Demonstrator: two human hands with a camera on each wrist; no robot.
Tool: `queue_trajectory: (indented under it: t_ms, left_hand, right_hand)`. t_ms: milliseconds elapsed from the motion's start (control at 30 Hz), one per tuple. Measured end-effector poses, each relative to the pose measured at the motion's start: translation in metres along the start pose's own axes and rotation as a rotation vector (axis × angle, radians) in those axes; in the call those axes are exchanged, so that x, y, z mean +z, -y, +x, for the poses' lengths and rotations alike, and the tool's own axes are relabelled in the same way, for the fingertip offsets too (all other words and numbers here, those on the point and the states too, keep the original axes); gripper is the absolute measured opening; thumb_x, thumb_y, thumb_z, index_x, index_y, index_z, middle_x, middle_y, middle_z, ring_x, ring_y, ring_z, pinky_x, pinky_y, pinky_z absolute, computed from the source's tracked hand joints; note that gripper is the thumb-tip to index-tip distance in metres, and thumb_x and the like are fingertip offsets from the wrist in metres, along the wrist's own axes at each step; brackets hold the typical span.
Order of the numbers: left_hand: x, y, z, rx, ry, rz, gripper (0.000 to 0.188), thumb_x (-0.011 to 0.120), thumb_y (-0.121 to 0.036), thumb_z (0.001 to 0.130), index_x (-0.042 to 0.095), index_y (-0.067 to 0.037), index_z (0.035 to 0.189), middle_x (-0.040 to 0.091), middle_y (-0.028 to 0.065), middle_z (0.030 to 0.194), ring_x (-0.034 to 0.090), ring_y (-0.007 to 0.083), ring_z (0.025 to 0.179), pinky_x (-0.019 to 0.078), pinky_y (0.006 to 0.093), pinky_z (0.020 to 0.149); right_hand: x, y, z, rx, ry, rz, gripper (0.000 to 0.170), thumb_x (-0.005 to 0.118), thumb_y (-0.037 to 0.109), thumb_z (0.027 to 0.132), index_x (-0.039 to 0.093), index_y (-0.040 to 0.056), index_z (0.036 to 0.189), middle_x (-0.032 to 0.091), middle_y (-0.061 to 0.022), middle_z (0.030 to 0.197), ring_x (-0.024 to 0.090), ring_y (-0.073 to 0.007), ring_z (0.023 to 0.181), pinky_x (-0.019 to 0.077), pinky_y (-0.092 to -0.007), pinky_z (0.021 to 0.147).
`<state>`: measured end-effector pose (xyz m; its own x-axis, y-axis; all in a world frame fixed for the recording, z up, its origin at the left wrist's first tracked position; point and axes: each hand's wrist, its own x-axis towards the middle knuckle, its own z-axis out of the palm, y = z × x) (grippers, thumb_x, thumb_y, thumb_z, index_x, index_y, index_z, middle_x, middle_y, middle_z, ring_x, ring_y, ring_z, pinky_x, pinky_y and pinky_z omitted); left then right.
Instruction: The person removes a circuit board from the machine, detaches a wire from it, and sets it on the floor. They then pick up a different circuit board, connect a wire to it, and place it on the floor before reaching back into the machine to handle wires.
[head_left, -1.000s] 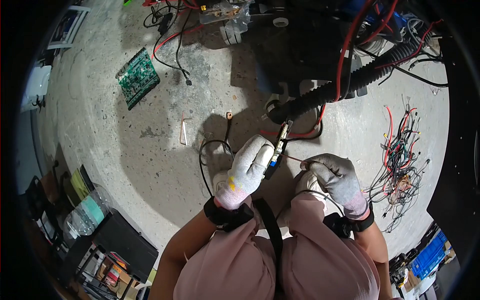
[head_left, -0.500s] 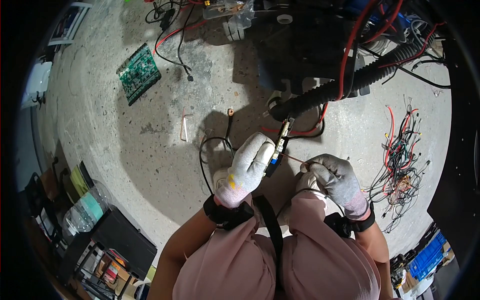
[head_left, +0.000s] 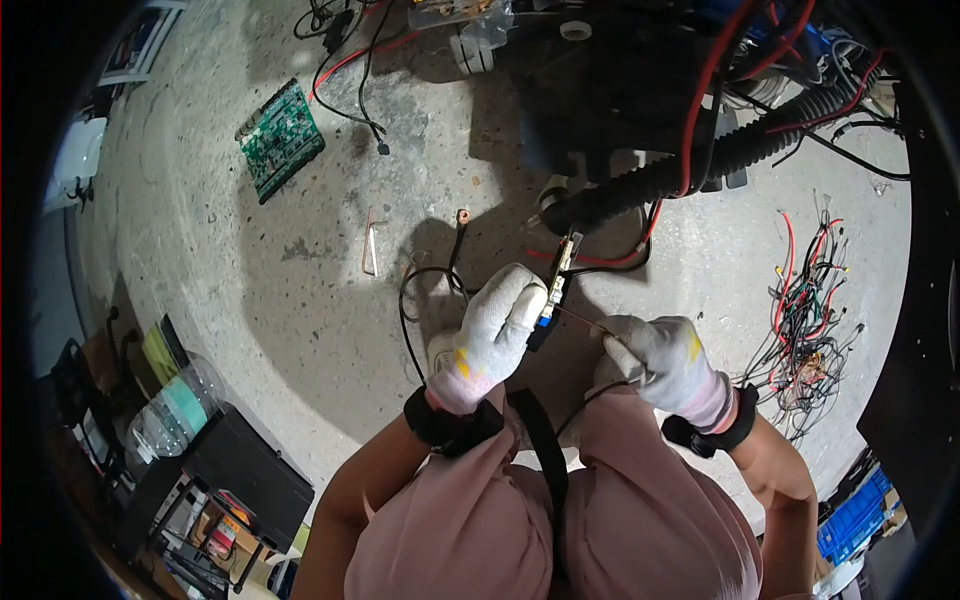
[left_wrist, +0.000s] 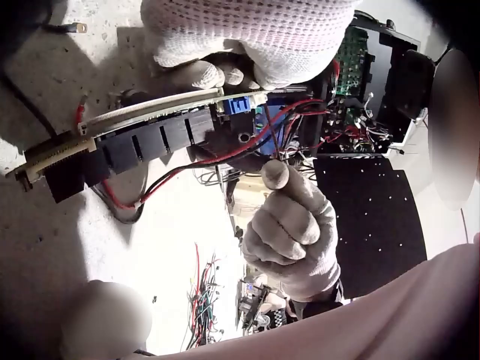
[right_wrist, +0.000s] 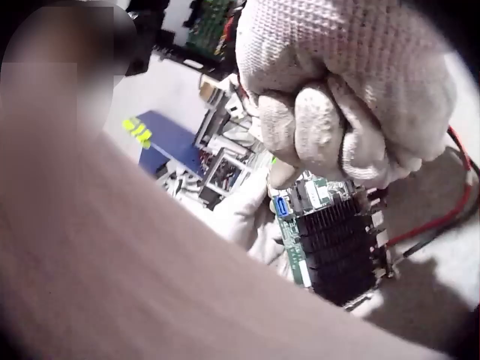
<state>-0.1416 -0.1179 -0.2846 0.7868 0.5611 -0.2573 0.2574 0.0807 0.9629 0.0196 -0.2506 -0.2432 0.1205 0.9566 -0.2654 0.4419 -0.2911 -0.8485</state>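
Note:
My gloved left hand [head_left: 490, 335] grips the edge of a circuit board [head_left: 562, 275], held on edge above the floor. The left wrist view shows a black finned heatsink [left_wrist: 161, 142] along the board and a blue connector [left_wrist: 238, 105] close to my fingers. My gloved right hand [head_left: 665, 362] pinches a thin copper-coloured rod [head_left: 577, 318] between thumb and fingers. Its far end meets the board near the blue connector; the near end is hidden in the glove. Red and black wires [left_wrist: 225, 154] run behind the board.
A black corrugated hose [head_left: 680, 180] lies just beyond the board. Loose wires [head_left: 805, 310] are heaped on the floor at right. A green circuit board [head_left: 282, 140] lies at far left, with L-shaped keys [head_left: 371, 245] nearer me. One black cable [head_left: 410, 325] loops beside my left hand.
My right hand has rolled over, its back now facing up more, and the right forearm has swung outward. The left hand still holds the board in nearly the same place.

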Motion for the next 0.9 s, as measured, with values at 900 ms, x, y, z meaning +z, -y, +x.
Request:
queue_trajectory:
  t_ms: [900]
  left_hand:
    - [0.008,-0.006,0.000,-0.067,-0.056,-0.039,0.012,0.048,-0.012,0.089,0.051,-0.001,0.089,0.049,0.0014,0.076,0.043,0.0080,0.066,0.0373,0.0213,0.060]
  right_hand:
    - [-0.008,0.007,0.020,0.019,-0.119,-0.265,0.007,0.062,0.009,0.071,0.061,0.0070,0.078,0.058,-0.0078,0.074,0.058,-0.0216,0.069,0.0460,-0.0316,0.063]
